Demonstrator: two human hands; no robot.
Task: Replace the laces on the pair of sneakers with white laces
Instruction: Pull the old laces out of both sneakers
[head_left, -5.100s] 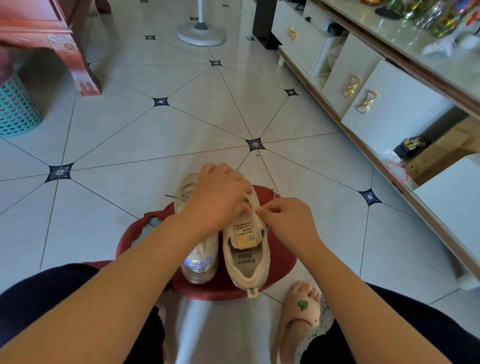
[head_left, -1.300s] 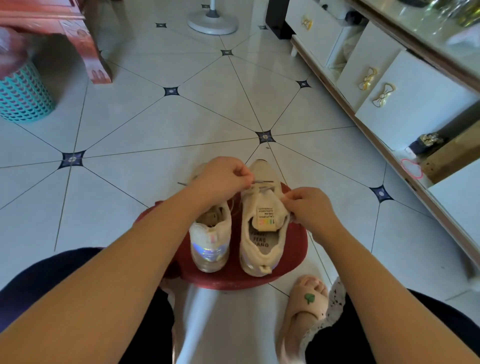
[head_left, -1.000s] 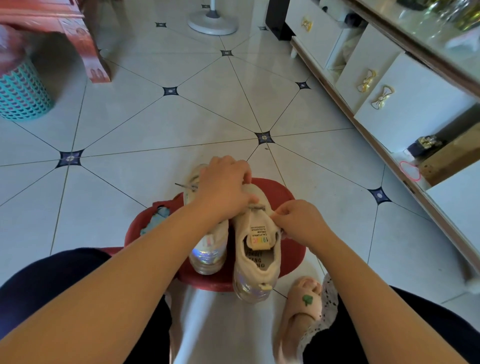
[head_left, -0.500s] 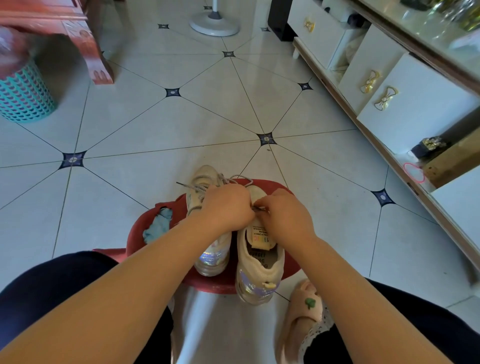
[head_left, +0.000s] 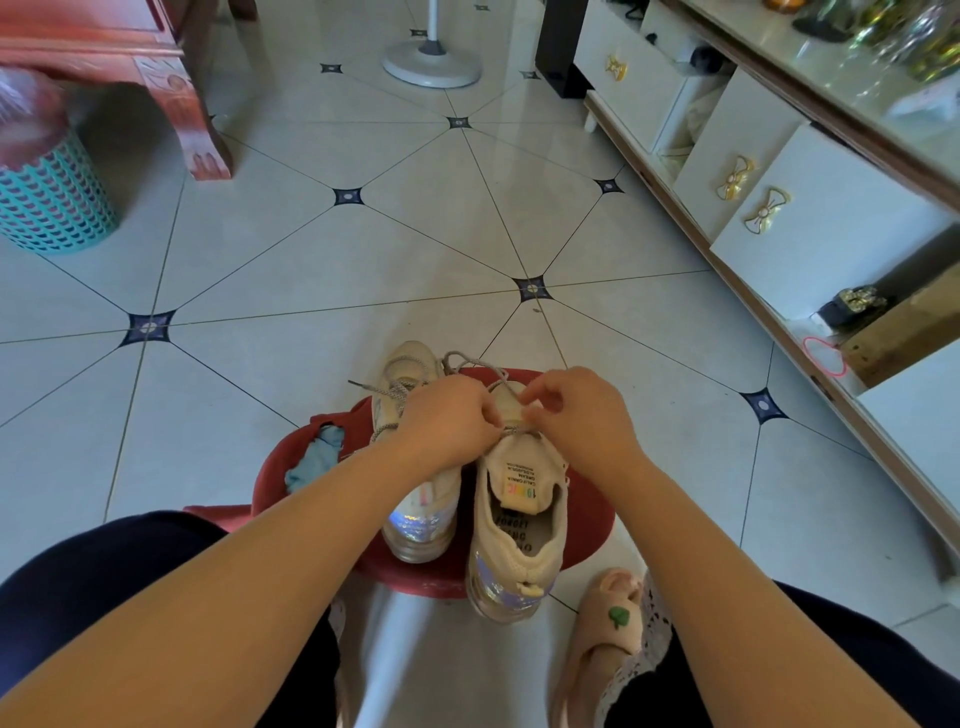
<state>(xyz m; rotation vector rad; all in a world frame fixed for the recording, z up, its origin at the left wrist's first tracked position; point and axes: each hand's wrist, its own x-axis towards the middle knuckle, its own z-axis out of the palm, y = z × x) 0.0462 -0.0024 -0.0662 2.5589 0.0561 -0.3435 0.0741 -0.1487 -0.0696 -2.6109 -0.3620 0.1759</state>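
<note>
The left hand (head_left: 448, 417) and right hand (head_left: 577, 411) both pinch the grey woven lace (head_left: 470, 359) on the beige mesh sneaker (head_left: 521, 512) beneath them; its twin sneaker (head_left: 422, 515) lies under the left wrist.

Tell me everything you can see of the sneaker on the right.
The right sneaker is beige knit with a printed label on its tongue and a shiny iridescent heel. It stands upright on the red stool, toe away, heel overhanging the near edge. The left hand and right hand pinch its grey lace above the tongue.
</note>
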